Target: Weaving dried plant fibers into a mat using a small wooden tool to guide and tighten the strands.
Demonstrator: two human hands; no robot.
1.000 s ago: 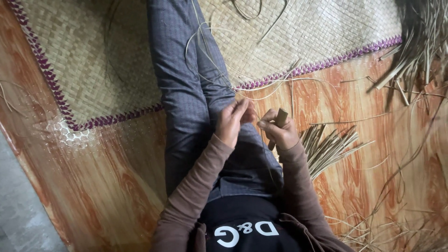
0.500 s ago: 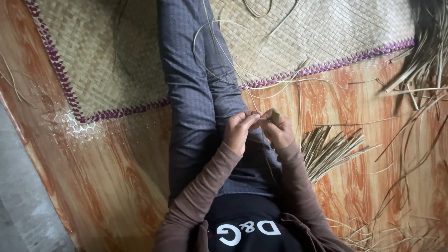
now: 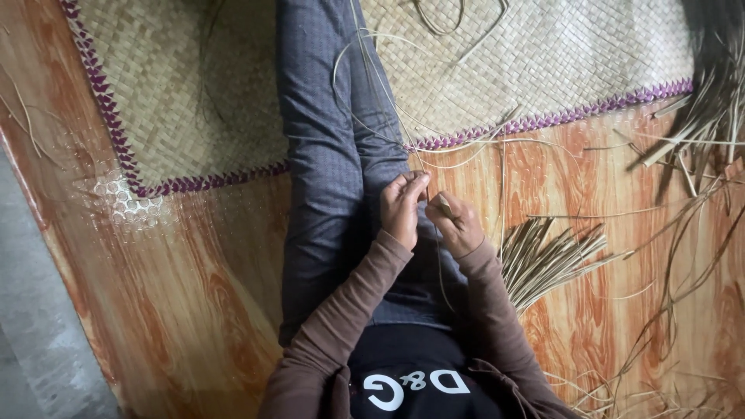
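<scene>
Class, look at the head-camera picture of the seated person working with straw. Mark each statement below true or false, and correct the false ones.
1. The left hand and right hand are close together over the lap. True.
2. A thin straw strand runs up from the hands. True.
3. The woven mat has a green border. False: it is purple.
4. The bundle of cut straw lies on the mat. False: it lies on the wood-patterned floor.

I am looking at a home craft spot: woven mat (image 3: 194, 101) lying on wood-pattern flooring (image 3: 178, 310), dried reed strips (image 3: 543, 256) lying scattered beside it.
</scene>
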